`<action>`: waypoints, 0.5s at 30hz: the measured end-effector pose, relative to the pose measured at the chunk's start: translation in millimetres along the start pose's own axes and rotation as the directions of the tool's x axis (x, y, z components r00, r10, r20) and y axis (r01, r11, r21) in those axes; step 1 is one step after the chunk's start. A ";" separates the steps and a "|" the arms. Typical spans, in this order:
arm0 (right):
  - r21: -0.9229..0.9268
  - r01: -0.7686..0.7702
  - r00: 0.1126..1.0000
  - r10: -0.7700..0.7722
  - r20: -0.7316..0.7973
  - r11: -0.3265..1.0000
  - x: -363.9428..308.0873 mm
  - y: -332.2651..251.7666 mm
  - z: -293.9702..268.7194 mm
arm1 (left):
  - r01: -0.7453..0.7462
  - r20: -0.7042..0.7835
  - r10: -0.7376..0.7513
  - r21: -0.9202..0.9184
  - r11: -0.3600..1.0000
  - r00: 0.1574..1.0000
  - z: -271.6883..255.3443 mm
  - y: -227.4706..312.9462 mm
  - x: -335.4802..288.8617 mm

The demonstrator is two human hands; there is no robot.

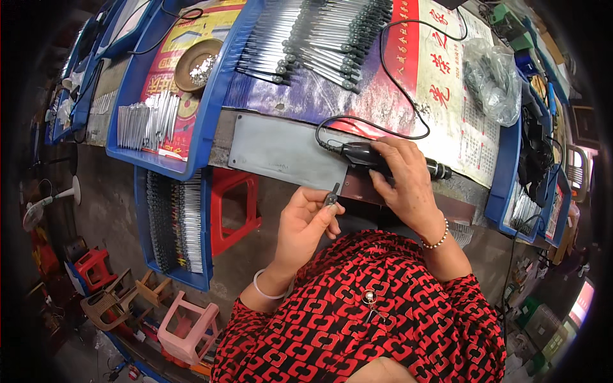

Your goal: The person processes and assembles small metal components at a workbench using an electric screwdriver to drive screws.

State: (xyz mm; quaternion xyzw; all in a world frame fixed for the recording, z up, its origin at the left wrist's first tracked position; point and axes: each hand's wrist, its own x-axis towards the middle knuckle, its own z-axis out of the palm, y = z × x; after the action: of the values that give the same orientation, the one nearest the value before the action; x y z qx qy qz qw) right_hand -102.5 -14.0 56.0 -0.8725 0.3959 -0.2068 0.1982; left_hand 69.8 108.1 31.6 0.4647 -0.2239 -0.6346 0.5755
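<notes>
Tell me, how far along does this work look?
Rows of dark-tipped metal rods already lie sorted on the bench, though whether they are finished I cannot tell. In hand now: the left hand pinches one small dark piece, and the right hand grips a black corded tool. More metal pieces fill the blue trays to the left.
</notes>
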 end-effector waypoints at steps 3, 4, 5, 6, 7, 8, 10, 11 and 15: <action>0.009 -0.006 1.000 0.006 0.031 1.000 2.1 3.9 1.6 | 0.014 -0.021 -0.015 -0.042 0.999 1.000 0.1 1.1 5.7; 0.018 -0.005 0.999 0.004 0.034 1.000 2.6 4.3 1.8 | 0.015 -0.032 -0.017 -0.059 0.998 0.999 0.0 1.2 7.1; 0.027 -0.004 0.999 0.003 0.038 1.000 3.0 4.9 2.0 | 0.016 -0.032 -0.018 -0.060 0.998 0.999 0.0 0.8 8.8; 0.024 -0.007 0.999 0.006 0.036 1.000 3.5 5.8 1.6 | 0.021 -0.023 -0.023 -0.085 0.996 0.999 0.8 0.4 11.2; 0.034 -0.006 0.999 0.004 0.037 0.999 4.0 6.5 1.5 | 0.027 -0.015 -0.029 -0.110 0.994 0.999 1.8 -0.1 13.5; 0.044 -0.004 0.999 0.003 0.037 0.999 4.6 7.3 1.3 | 0.029 -0.010 -0.030 -0.111 0.993 0.999 3.0 -0.3 15.7; 0.055 0.001 0.999 -0.003 0.035 0.998 5.5 8.8 1.8 | 0.047 0.008 -0.047 -0.109 0.993 0.999 4.9 -1.6 18.1; 0.068 0.010 0.999 -0.012 0.032 0.998 6.1 9.6 2.0 | 0.050 0.010 -0.049 -0.109 0.993 0.999 5.9 -2.0 19.6; 0.062 -0.011 0.999 0.008 0.051 0.998 6.2 12.8 1.8 | 0.064 0.042 -0.060 -0.098 0.993 0.997 12.3 -3.8 23.3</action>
State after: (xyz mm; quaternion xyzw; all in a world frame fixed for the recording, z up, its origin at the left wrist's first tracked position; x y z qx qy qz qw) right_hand -105.6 -26.2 49.3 -0.8689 0.3884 -0.1959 0.2361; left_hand 59.6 84.0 26.5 0.4298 -0.1890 -0.6714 0.5734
